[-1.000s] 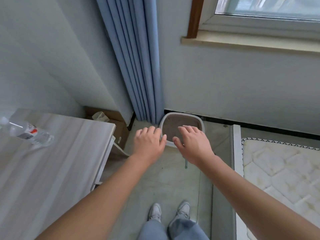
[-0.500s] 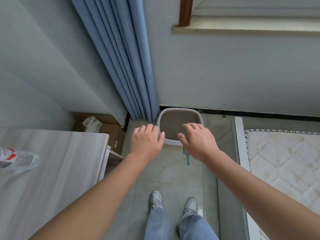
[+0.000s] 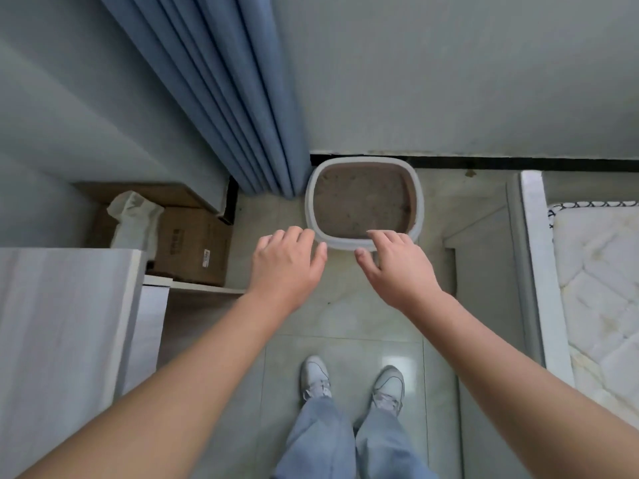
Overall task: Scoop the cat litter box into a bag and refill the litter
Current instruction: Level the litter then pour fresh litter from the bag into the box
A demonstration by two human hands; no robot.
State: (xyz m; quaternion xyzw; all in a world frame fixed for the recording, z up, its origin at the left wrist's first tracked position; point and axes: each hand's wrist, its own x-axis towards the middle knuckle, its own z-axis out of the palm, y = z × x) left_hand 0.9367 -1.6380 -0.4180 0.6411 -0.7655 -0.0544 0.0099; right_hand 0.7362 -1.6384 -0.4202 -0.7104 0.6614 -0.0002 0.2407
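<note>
2 hands [image 3: 288, 267] [image 3: 397, 273], litter box [image 3: 309, 209] just beyond both.

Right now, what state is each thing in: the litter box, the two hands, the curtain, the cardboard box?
Litter box: uncovered, on the floor, holding brownish litter.
Left hand: open, holding nothing.
Right hand: open, holding nothing.
Curtain: bunched together, hanging to the floor.
Cardboard box: closed, on the floor.
</note>
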